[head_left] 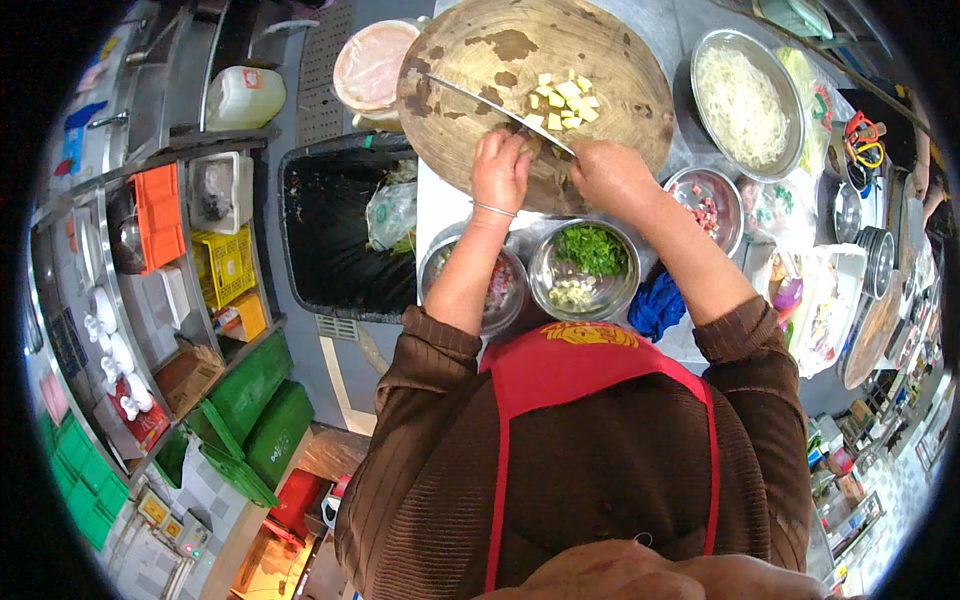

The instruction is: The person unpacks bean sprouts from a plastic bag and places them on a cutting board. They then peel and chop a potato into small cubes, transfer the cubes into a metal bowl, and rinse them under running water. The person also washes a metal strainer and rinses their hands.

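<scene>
My right hand [615, 178] is closed round the handle of a kitchen knife [480, 98]. The blade slants across a round wooden chopping board [450, 130], its tip toward the far left. Close beside the blade, my left hand [502, 168] presses its curled fingers down on the board; what lies under them is mostly hidden. Beyond the knife sits a loose heap of pale yellow cubes [568, 102]. Nearer me, a metal bowl [612, 292] holds chopped greens [592, 250] and minced pale bits [572, 294]. My left forearm partly covers another metal bowl [515, 305] with reddish pieces.
Right of the board stand a large metal bowl of white shreds [742, 105] and a smaller one with pink cubes [704, 208]. A blue cloth [657, 306] lies at the table's near edge. Left are a black-lined bin [330, 220] and a covered pinkish tub [376, 65].
</scene>
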Action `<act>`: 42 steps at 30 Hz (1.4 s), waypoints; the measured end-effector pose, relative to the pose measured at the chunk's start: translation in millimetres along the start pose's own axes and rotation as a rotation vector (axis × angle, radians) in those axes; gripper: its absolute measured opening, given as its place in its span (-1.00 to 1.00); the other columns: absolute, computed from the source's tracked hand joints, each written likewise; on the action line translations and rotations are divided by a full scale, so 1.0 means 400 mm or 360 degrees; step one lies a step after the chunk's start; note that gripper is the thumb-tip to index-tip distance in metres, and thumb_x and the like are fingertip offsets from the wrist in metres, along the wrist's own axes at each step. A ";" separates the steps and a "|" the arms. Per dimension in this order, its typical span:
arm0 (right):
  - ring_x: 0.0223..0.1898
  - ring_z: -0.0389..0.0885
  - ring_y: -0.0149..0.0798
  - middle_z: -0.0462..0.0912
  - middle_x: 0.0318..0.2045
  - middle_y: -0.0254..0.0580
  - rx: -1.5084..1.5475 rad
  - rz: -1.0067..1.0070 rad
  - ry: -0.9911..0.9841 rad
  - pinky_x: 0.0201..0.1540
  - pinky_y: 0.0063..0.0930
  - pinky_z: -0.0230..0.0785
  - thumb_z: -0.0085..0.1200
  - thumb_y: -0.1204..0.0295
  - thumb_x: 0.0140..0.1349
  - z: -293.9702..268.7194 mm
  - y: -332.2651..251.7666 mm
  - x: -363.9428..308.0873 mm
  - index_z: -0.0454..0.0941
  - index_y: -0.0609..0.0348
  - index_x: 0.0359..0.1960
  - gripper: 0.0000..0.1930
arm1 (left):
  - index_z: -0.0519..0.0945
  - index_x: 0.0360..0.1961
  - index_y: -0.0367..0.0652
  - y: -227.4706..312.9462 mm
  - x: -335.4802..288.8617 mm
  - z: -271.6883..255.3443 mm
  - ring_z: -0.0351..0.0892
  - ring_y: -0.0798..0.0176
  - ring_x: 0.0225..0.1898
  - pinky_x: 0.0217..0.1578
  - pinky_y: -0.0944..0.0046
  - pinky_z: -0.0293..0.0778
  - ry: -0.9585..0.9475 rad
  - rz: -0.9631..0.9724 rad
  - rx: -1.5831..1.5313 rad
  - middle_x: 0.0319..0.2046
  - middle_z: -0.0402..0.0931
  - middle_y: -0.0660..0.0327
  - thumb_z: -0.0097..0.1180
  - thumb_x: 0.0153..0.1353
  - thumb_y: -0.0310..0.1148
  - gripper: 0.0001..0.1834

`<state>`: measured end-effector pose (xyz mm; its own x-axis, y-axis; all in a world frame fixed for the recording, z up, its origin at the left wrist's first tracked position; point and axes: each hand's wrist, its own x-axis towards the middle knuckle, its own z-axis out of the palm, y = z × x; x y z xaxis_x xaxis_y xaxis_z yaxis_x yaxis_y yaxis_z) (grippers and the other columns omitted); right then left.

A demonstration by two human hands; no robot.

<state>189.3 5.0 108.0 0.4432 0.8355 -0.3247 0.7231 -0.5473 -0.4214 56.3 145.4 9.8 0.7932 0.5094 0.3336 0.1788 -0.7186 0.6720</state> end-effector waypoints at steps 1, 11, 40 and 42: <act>-0.31 0.68 0.20 0.67 -0.44 0.17 0.0022 0.0001 0.0038 -0.20 0.07 0.52 0.02 0.36 0.20 -0.002 0.002 0.005 0.60 0.22 -0.29 -0.80 | 0.64 -0.15 -0.20 -0.001 0.000 0.002 0.50 -0.09 -0.11 -0.05 0.05 0.46 0.0019 0.0011 -0.0016 -0.20 0.51 0.04 0.27 0.10 -0.48 -0.75; -0.33 0.66 0.22 0.66 -0.45 0.18 0.0014 -0.0049 0.0023 -0.22 0.08 0.50 0.01 0.35 0.22 -0.008 0.002 -0.010 0.59 0.22 -0.28 -0.80 | 0.62 -0.18 -0.21 0.004 -0.008 0.000 0.51 -0.10 -0.11 -0.05 0.06 0.47 0.0042 -0.0005 -0.0054 -0.19 0.52 0.03 0.25 0.12 -0.51 -0.79; -0.32 0.66 0.22 0.66 -0.44 0.17 0.0040 -0.0084 0.0030 -0.23 0.07 0.50 0.01 0.35 0.23 0.020 -0.023 -0.019 0.58 0.23 -0.30 -0.80 | 0.63 -0.23 -0.17 0.001 -0.036 -0.001 0.53 -0.08 -0.12 -0.07 0.06 0.49 0.0081 -0.0001 -0.0025 -0.19 0.56 0.07 0.26 0.04 -0.54 -0.78; -0.33 0.66 0.22 0.65 -0.44 0.18 0.0087 -0.0122 0.0000 -0.24 0.07 0.50 0.01 0.36 0.23 0.020 -0.024 -0.016 0.58 0.22 -0.30 -0.81 | 0.63 -0.27 -0.17 0.000 -0.036 -0.001 0.53 -0.07 -0.14 -0.08 0.06 0.49 0.0114 0.0025 -0.0035 -0.21 0.57 0.07 0.26 0.04 -0.55 -0.81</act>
<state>175.3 4.6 107.1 0.3873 0.8752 -0.2898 0.7251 -0.4833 -0.4905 44.8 138.4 5.1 0.7519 0.5314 0.3902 0.1531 -0.7165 0.6806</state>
